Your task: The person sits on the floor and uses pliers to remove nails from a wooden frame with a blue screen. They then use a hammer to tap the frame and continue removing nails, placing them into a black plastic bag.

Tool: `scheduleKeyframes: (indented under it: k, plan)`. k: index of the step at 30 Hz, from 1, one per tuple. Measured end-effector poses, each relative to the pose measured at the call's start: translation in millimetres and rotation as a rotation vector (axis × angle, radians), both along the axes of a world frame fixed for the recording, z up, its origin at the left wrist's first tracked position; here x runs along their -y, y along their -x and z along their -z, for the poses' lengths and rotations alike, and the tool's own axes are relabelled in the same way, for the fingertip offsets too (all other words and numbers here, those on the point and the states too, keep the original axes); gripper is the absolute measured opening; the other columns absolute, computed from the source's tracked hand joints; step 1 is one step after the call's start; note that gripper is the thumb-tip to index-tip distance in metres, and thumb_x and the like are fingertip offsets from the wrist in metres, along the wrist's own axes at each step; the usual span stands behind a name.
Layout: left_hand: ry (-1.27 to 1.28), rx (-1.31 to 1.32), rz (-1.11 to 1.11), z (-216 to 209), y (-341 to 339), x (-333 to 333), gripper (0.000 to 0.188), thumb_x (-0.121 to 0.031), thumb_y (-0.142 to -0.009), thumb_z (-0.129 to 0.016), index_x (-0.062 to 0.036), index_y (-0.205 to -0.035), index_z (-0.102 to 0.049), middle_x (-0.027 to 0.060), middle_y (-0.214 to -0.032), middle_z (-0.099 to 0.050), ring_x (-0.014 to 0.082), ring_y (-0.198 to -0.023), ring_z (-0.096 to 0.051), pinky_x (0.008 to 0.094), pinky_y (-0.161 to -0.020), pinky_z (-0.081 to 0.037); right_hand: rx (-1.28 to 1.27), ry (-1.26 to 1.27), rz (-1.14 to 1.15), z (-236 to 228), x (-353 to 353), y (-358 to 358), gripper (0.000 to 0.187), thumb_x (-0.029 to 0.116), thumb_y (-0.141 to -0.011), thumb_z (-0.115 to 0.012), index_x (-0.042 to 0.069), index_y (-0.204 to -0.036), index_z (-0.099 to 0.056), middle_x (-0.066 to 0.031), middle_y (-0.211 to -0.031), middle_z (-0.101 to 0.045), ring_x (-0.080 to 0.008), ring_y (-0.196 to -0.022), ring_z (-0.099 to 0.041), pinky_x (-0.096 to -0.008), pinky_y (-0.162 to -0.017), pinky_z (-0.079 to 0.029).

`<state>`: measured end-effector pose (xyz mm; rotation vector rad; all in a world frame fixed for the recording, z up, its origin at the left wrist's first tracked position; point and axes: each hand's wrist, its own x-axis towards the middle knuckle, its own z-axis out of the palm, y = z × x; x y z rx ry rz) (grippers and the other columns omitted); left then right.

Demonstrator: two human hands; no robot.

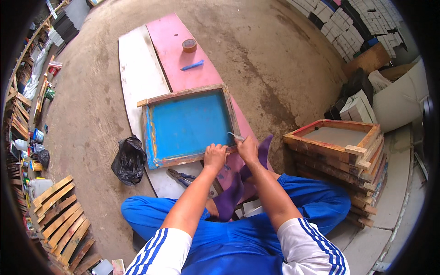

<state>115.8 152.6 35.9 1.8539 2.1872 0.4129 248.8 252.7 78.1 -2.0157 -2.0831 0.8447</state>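
A wooden-framed printing screen (153, 162) with blue mesh lies before me on white and pink boards (137, 59). My left hand (215, 156) is closed over the near rail of the screen, right of its middle. At the near right corner, my right hand (248, 149) grips a small tool with a curved metal tip (234, 135). The tip points left, over the inner corner of the screen; the rest of the tool is hidden in my fingers. A pair of pliers (187, 178) with dark handles lies just below the screen, beside my left forearm.
A roll of brown tape (189, 45) and a blue cutter-like item (192, 65) lie on the pink board. Left of the screen sits a black plastic bag (129, 160). Stacked wooden frames (337, 142) stand at my right, slatted wood (64, 224) at lower left.
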Motion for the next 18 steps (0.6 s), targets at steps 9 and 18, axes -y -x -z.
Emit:
scheduleKeyframes:
  k: [9, 18]
  plan:
    - [-0.081, 0.003, 0.038, 7.2, -11.9, -8.2, 0.030, -0.035, -0.087, -0.078, -0.0125, -0.107, -0.074, 0.0056, -0.101, -0.072, 0.0275, -0.102, -0.064, 0.0420, -0.089, -0.051, 0.131, 0.039, -0.209, 19.0, -5.3, 5.3, 0.025, 0.019, -0.095, -0.059, 0.000, -0.110, -0.064, -0.0280, -0.102, -0.073, -0.0488, -0.099, -0.071, -0.0565, -0.087, -0.056]
    - [-0.063, 0.075, -0.003, 13.7, -16.9, -6.5, 0.030, -0.030, -0.087, -0.077, -0.0104, -0.109, -0.072, 0.0053, -0.104, -0.072, 0.0292, -0.103, -0.063, 0.0424, -0.088, -0.052, -0.033, -0.092, -0.426, 35.7, -18.0, -14.0, 0.020, 0.018, -0.094, -0.058, -0.002, -0.094, -0.062, -0.0342, -0.087, -0.067, -0.0543, -0.088, -0.066, -0.0629, -0.080, -0.051]
